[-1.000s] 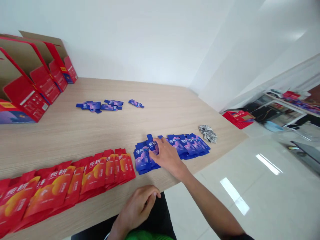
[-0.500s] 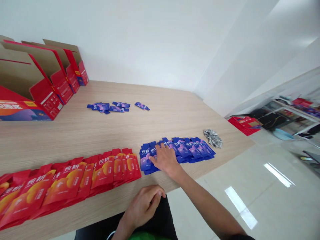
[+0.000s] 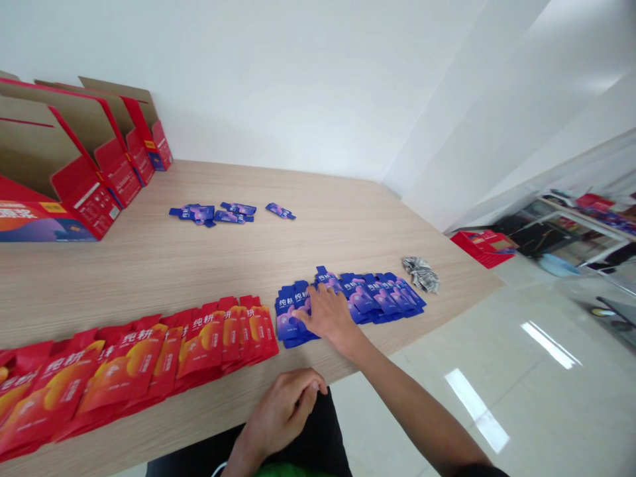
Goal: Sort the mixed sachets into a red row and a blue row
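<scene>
My right hand (image 3: 330,317) lies palm down on the row of blue packets (image 3: 362,298), thumb apart and fingers stretched forward over them. Just beyond its fingertips one blue packet (image 3: 328,278) sticks out of the row toward the back. What lies right under the palm is hidden. My left hand (image 3: 288,405) rests curled at the table's front edge, above my lap, and nothing shows in it. A long row of overlapping red packets (image 3: 199,344) stretches along the front edge to the left of the blue ones.
Several open red cartons (image 3: 89,192) stand at the back left. Small blue packets (image 3: 233,213) lie scattered mid-table. A crumpled grey cloth (image 3: 421,273) sits near the right edge of the wooden table (image 3: 318,238). A red box (image 3: 483,246) and shelving are beyond it.
One blue packet in front of my right fingertips has shifted slightly toward the back of the table. My left hand keeps its pose. The view has turned a little.
</scene>
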`<state>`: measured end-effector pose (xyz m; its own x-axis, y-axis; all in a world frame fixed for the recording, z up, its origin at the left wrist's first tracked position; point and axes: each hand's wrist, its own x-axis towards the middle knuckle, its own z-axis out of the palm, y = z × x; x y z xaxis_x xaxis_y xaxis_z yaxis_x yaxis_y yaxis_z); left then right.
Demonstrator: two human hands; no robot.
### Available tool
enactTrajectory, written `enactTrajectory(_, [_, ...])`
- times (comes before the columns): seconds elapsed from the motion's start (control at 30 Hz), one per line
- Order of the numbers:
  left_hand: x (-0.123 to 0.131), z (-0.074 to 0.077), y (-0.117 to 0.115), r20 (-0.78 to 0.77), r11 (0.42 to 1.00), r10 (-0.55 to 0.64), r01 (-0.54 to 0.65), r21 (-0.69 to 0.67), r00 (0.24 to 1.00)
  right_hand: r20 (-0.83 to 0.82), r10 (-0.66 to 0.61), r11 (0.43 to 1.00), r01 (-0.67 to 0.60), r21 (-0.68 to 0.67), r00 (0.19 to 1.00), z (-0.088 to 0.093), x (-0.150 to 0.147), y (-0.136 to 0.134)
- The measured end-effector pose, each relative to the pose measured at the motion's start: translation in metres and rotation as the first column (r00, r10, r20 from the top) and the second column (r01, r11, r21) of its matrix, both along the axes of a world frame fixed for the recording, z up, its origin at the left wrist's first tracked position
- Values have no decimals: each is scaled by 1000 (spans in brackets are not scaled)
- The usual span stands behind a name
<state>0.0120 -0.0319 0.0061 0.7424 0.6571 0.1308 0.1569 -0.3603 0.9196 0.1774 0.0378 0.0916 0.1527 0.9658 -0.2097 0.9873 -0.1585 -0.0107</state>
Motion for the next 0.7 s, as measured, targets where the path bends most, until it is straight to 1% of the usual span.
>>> enactTrajectory(0.1, [0,1,0,11,1000,2,-2,3,1000,4,-8,1000,8,8,1000,7,13,12])
enactTrajectory(0.17, [0,1,0,16,1000,5,-5,13,1000,20,-16,1000,16,23,1000,12,31,32])
enactTrajectory(0.23, [-1,1,-2,22,999,10,-11,32,1000,41,-3,999,2,32,999,13,52,58])
enactTrajectory(0.33, [-1,-2,-4,64,993,28,-35,110,998,37,58,998,-58,-15,998,7,79,95])
enactTrajectory(0.4, [0,-4,-5,143,977,60,-88,194,988,24,83,995,-81,-58,996,-1,88,110])
enactTrajectory(0.47, [1,-5,-6,236,951,94,-157,266,967,21,87,993,-85,-83,996,-9,92,117])
enactTrajectory(0.53, [3,-4,-5,297,928,123,-216,302,947,24,84,993,-82,-90,996,-14,93,118])
enactTrajectory(0.6, [3,-3,-4,315,917,142,-244,314,938,28,85,993,-82,-89,996,-16,94,117])
enactTrajectory(0.7, [3,-3,-4,309,918,146,-245,311,940,38,87,992,-84,-92,995,-16,97,117])
